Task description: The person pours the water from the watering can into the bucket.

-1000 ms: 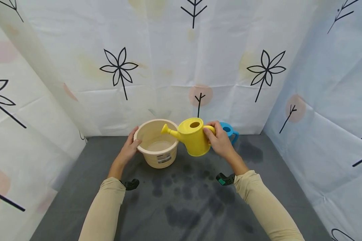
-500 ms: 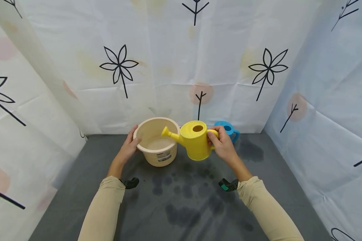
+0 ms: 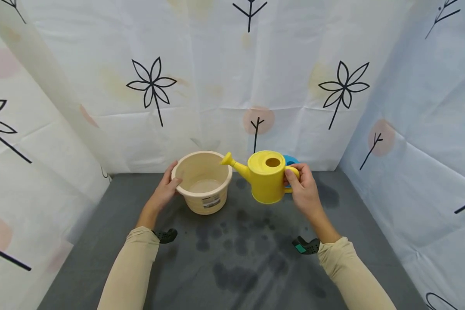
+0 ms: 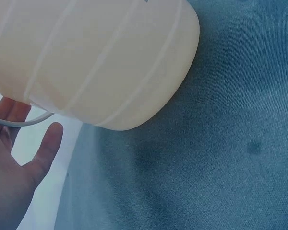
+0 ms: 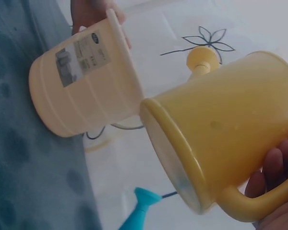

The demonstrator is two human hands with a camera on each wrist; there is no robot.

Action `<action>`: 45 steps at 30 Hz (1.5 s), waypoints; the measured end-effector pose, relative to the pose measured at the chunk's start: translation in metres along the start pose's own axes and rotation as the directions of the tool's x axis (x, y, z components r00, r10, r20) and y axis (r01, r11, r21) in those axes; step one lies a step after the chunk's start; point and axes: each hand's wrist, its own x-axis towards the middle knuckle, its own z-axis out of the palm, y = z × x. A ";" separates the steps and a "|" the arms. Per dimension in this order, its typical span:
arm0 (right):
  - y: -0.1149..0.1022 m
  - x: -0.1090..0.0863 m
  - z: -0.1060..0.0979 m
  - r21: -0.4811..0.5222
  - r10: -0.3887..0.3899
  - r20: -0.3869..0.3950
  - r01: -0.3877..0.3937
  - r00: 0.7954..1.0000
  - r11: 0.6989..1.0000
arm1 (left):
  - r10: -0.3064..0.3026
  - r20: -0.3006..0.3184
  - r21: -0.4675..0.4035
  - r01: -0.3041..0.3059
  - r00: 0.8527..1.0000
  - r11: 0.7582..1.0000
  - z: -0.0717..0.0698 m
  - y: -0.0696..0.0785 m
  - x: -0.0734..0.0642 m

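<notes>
A cream plastic bucket [image 3: 205,198] with a label on its side stands on the dark grey table. My left hand [image 3: 164,185] grips its left rim, the thumb over the edge and the fingers outside. In the left wrist view, a grey wire handle [image 4: 19,123] hangs beside the fingers. To the bucket's right, my right hand [image 3: 304,189] holds a yellow watering can [image 3: 267,181] by its handle, raised above the table. Its spout points left, the rose close to the bucket's right rim. Behind the can, a blue watering can [image 3: 290,159] is mostly hidden.
Dark wet-looking spots mark the table [image 3: 201,275] in front of the bucket. A patterned white sheet [image 3: 201,103] rises along the back, with others at both sides. In the right wrist view, the blue can's spout [image 5: 140,208] shows below the yellow can.
My right hand has carried the yellow watering can to the right, so its spout has drawn back from over the bucket toward the rim. The left hand and bucket have hardly moved.
</notes>
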 end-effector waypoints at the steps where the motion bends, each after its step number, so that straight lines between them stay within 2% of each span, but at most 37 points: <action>1: -0.002 -0.002 -0.003 0.001 -0.002 -0.008 0.002 1.000 1.000 | 0.000 0.001 0.004 0.000 1.000 1.000 0.000 -0.001 0.001; 7: -0.011 -0.012 -0.021 0.010 -0.026 -0.081 0.027 0.996 1.000 | -0.013 -0.011 0.011 0.013 1.000 1.000 -0.003 -0.019 0.011; 12: -0.009 -0.018 -0.038 0.028 -0.026 -0.178 0.032 0.984 0.999 | 0.001 -0.025 0.034 0.000 1.000 0.999 -0.003 -0.032 0.017; 25: -0.002 -0.030 -0.076 0.132 -0.024 -0.364 0.077 0.931 0.988 | 0.036 -0.006 0.078 -0.036 0.999 0.996 -0.007 -0.031 0.017; 32: 0.003 -0.035 -0.095 0.164 0.019 -0.460 0.064 0.888 0.984 | 0.032 -0.002 0.080 -0.031 0.999 0.996 -0.006 -0.032 0.020; 40: 0.016 -0.040 -0.104 0.153 0.083 -0.531 -0.001 0.843 0.988 | 0.032 0.014 0.082 -0.033 0.999 0.996 -0.007 -0.033 0.020; 45: 0.026 -0.043 -0.109 0.143 0.163 -0.571 -0.098 0.805 0.985 | 0.025 0.017 0.075 -0.026 1.000 0.997 -0.006 -0.032 0.020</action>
